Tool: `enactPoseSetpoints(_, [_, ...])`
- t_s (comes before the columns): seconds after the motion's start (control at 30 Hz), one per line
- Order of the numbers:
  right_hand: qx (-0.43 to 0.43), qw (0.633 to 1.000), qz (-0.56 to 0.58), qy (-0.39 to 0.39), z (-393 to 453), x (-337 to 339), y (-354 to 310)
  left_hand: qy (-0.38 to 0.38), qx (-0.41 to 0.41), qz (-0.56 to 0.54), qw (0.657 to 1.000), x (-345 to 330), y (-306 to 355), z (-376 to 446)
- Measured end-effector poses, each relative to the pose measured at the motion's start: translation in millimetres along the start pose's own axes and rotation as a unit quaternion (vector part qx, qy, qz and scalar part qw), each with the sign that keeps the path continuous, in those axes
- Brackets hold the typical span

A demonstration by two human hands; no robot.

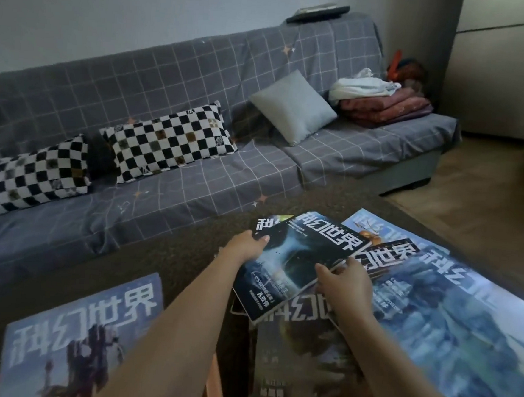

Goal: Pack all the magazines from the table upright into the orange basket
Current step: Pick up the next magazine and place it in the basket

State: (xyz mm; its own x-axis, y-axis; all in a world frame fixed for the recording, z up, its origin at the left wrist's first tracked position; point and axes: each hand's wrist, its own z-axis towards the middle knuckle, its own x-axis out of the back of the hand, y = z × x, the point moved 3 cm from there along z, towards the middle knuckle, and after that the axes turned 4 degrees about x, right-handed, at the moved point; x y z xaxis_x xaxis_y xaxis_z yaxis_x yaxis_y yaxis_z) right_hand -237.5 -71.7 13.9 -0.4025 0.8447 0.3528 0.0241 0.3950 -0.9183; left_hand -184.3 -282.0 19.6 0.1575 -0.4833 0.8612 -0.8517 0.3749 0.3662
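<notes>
Pick-up under way: your left hand (246, 245) pinches the far left edge of a dark, glossy science-fiction magazine (293, 262) atop the fanned pile near the surface's (188, 255) far edge, while your right hand (345, 281) curls its grip under the same cover's right edge. The pale blue landscape-cover magazine (463, 321) and others beneath lie flat toward the right edge. At the near left corner, a blue-covered magazine (80, 334) stands in the orange basket (215, 387), whose rim barely shows. Next, judging by this, you lift the dark issue clear, turn it upright and slot it beside the blue one without dragging its neighbours.
</notes>
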Motion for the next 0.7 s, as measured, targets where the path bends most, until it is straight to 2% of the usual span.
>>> enactPoseSetpoints(0.13, [0.026,0.999,0.026,0.002,8.1,-2.8,4.8,0.073,0.023,0.027,0.997,-2.1,-3.9,12.1])
enactPoseSetpoints(0.3, [0.008,0.994,0.106,0.020,7.3,-3.5,7.5,0.096,-0.005,-0.085,0.992,17.2,-3.9,-2.5])
enactPoseSetpoints(0.43, [-0.066,0.965,0.255,0.007,-1.1,6.8,-0.3,0.107,-0.043,-0.185,0.976,41.5,-1.3,-36.6])
enactPoseSetpoints(0.53, [-0.057,0.955,0.292,-0.009,-7.4,24.9,-10.2,0.101,-0.076,-0.289,0.949,62.8,-2.7,-69.6])
enactPoseSetpoints(0.7, [0.061,0.951,0.304,-0.006,-37.2,59.6,-47.8,0.101,-0.103,-0.447,0.883,93.4,-9.0,-134.1])
